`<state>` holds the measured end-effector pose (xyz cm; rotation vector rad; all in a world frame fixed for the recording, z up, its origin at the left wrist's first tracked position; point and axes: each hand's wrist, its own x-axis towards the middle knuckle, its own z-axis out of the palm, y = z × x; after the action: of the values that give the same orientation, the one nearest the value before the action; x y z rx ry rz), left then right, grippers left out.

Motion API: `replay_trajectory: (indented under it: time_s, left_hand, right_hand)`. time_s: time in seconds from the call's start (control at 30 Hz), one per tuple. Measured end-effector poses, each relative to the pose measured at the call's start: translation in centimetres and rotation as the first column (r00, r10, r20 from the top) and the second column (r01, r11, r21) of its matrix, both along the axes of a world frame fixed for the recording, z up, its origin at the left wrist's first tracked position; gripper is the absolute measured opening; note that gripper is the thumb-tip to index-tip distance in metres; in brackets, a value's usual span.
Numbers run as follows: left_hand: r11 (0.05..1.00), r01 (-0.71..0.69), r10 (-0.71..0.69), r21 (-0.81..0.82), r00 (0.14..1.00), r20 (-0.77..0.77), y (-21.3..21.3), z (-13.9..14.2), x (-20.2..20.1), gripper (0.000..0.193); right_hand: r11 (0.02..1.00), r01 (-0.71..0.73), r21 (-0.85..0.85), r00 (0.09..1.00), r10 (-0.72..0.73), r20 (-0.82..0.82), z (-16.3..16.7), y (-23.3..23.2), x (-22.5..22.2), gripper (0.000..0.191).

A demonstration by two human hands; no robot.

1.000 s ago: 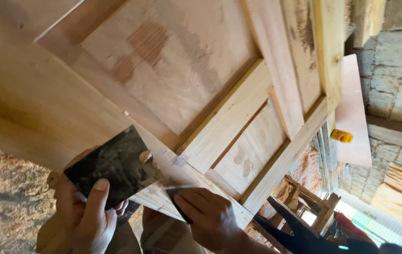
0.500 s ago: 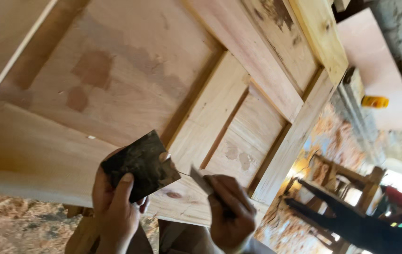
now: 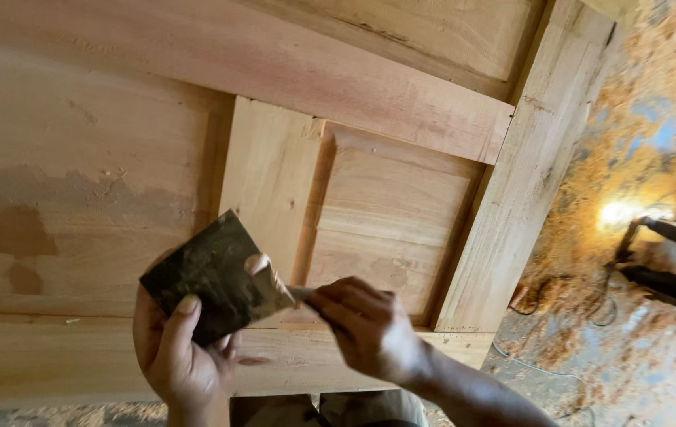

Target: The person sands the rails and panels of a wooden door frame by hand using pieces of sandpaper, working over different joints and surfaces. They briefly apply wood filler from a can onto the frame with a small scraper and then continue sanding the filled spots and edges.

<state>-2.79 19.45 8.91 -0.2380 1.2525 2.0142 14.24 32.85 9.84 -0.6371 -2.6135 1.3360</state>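
Head view: the left hand [image 3: 176,348] grasps a dark, smeared square board [image 3: 213,277], thumb pressed on its face, tilted above the lower rail of a pale wooden panelled door [image 3: 369,103] that lies flat. The right hand [image 3: 369,328] pinches a small putty knife [image 3: 274,283], whose blade rests against the board's right edge, carrying tan filler. Sawdust [image 3: 591,229] covers the floor at right.
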Motion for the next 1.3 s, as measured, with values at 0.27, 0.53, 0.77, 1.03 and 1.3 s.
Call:
replay_trajectory:
  time_s: [0.27, 0.53, 0.77, 1.03, 1.3]
  left_hand:
    - [0.962, 0.211, -0.251, -0.176, 0.934, -0.254, 4.5, 0.5, -1.6, 0.038]
    - [0.880, 0.435, -0.460, -0.191, 0.881, -0.114, 5.6, 1.1, -6.7, 0.034]
    - [0.909, 0.355, -0.385, -0.217, 0.915, -0.117, 5.2, 0.5, -11.8, 0.035]
    - [0.906, 0.307, -0.361, -0.292, 0.920, -0.151, 4.6, -0.7, -15.6, 0.037]
    - [0.895, 0.341, -0.428, -0.286, 0.837, -0.342, 3.0, -5.0, -18.3, 0.039]
  right_hand:
    - [0.987, 0.028, 0.159, 0.996, -0.015, -0.084, 4.3, 9.2, -1.3, 0.028]
    - [0.946, -0.308, 0.102, 0.944, 0.317, -0.093, 6.1, 13.8, -6.2, 0.033]
    - [0.967, -0.214, 0.139, 0.977, 0.215, 0.010, 7.7, 10.3, -12.1, 0.033]
    - [0.895, -0.242, 0.376, 0.970, 0.215, 0.113, 6.4, 6.6, -18.3, 0.046]
    - [0.930, 0.139, 0.342, 0.944, -0.229, 0.240, 2.5, 3.7, -21.8, 0.033]
